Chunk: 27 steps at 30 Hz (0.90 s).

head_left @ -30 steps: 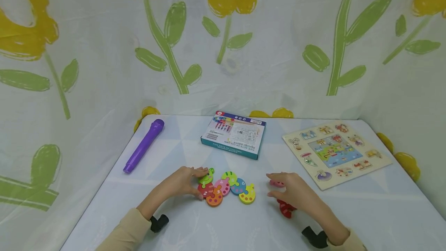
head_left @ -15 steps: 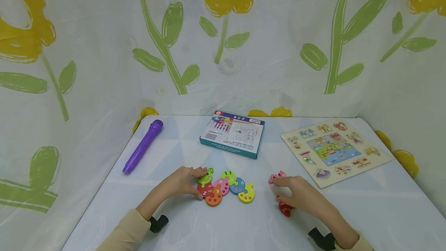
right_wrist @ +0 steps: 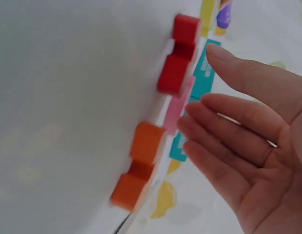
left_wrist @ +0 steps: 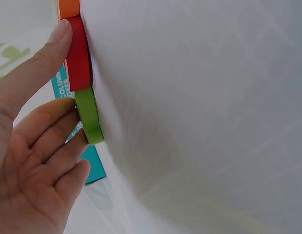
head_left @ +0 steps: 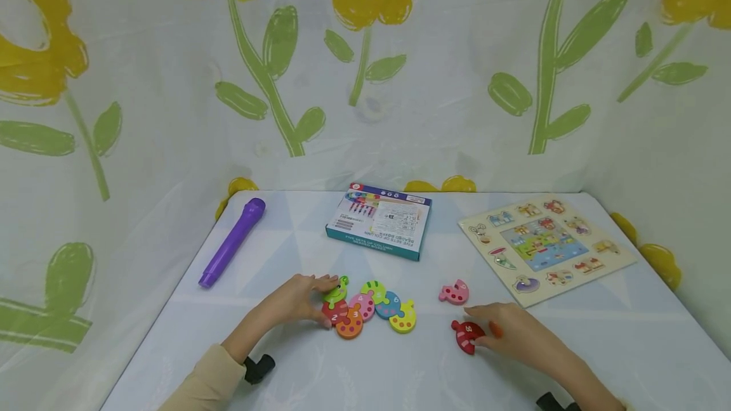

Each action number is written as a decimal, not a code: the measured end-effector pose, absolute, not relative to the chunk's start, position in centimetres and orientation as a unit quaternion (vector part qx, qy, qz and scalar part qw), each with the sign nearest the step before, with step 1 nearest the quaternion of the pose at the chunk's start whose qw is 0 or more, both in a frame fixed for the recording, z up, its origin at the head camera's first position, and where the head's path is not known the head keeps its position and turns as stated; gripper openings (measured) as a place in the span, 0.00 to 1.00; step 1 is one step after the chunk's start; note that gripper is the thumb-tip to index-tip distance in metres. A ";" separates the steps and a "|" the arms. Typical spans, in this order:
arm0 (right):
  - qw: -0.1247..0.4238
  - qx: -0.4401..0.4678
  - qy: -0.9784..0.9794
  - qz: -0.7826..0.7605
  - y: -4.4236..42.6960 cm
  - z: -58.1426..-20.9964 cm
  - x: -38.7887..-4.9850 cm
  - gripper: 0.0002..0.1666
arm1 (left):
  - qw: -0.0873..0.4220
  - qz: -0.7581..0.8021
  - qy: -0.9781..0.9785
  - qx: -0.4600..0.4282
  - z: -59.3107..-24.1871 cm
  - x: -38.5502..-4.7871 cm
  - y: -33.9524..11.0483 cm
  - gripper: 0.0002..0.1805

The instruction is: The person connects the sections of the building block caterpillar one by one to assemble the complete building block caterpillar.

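On the near side of the desk (head_left: 285, 360), right of its middle, a dark red piece marked 8 (head_left: 467, 337) lies flat. The right hand (head_left: 516, 332) is poised over that spot with fingers loose and grasping nothing; from the wrist camera I see daylight between its thumb and the red rim. An orange piece (right_wrist: 147, 142) sits under that hand, mostly hidden from above.

Level with it, toward the left edge, the left hand (head_left: 297, 300) holds the head end of a caterpillar chain (head_left: 349, 325), thumb on the red 2, fingers against the green head. The joined segments zigzag toward the right edge, finishing in a yellow one (head_left: 403, 319). Just beyond the red 8 rests a loose pink piece (head_left: 455, 293), apart from the chain.

To my mind, each loose piece is best pinched by its rim, clear of knob and socket, kept flat and turned until knob meets notch. A light left-hand grip should steady the chain; squeezing might buckle it at the joints.

Farther back, a purple microphone (head_left: 232, 243) lies along the left edge, a picture puzzle board (head_left: 618, 260) near the far right corner, and a printed box (head_left: 379, 221) close to the far edge.
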State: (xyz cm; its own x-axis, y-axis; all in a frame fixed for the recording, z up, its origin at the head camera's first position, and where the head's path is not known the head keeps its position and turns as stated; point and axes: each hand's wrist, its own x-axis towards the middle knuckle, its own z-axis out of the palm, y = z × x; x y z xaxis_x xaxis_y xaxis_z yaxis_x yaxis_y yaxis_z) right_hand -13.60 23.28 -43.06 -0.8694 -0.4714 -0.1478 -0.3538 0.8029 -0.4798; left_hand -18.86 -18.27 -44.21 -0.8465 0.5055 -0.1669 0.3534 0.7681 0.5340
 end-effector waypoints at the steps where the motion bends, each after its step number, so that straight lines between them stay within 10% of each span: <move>1: 0.133 -0.222 0.939 -0.226 23.4 -43.1 -13.6 0.27 | 0.152 0.249 0.928 0.231 -44.2 -18.8 -18.3 0.43; 27: 0.177 -0.292 0.921 -0.187 24.1 -42.4 -12.2 0.25 | 0.147 0.256 0.925 0.238 -44.2 -18.8 -18.3 0.43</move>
